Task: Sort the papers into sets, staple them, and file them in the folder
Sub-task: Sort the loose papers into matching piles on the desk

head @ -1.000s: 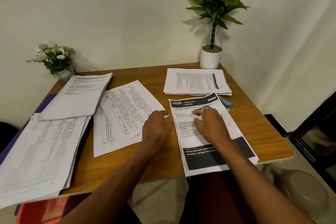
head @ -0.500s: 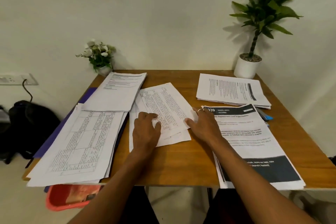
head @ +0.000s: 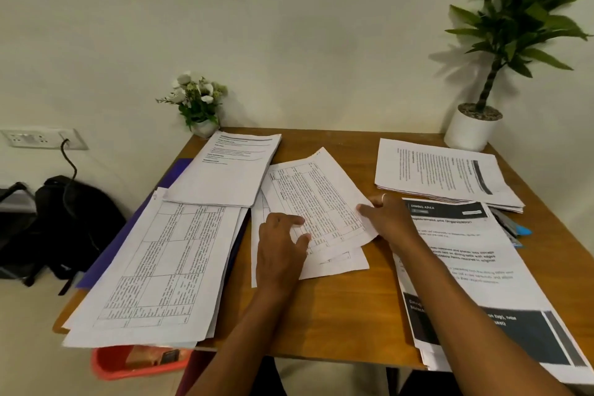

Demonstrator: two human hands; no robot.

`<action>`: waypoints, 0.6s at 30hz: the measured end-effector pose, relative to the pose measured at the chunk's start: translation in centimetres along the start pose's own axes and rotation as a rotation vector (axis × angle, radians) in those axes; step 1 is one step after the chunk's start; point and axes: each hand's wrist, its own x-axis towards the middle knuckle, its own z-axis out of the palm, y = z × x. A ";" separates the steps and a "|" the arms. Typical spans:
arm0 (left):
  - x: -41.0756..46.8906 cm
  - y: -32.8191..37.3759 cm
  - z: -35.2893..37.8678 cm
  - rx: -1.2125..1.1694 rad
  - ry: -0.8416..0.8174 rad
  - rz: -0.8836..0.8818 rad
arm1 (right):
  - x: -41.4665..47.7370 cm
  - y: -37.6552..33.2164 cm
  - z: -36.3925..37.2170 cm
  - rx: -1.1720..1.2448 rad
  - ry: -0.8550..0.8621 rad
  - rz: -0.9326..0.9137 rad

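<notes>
Your left hand [head: 281,247] lies flat on the centre gridded sheets [head: 321,190]; right hand [head: 390,219] (ringed) touches their 3 o'clock edge, fingers straight.

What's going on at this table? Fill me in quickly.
A person is sorting papers on the table. The left hand rests on the loose sheets in the middle, and the right hand touches their right edge. Other piles surround them; the left pile lies on a purple folder.
</notes>
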 end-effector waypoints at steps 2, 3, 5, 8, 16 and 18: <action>0.1 -0.2 -0.2 -0.082 0.045 -0.004 | -0.1 -0.2 -0.6 0.048 0.000 0.014; 0.1 -0.1 -0.4 -0.132 0.074 -0.008 | -0.1 -0.2 -1.0 0.075 0.008 0.019; 0.0 0.1 -0.8 -0.231 0.107 -0.044 | -0.4 -0.3 -1.9 0.130 0.031 0.016; -0.1 0.4 -1.4 -0.318 0.112 -0.130 | -1.1 0.3 -3.3 0.222 0.022 0.009; -0.7 0.7 -3.1 -0.509 0.008 -0.129 | -4.0 1.8 -5.5 0.363 -0.469 0.127; -0.9 0.2 -3.0 -0.427 -0.023 -0.177 | -4.4 1.5 -5.8 0.376 -0.570 0.104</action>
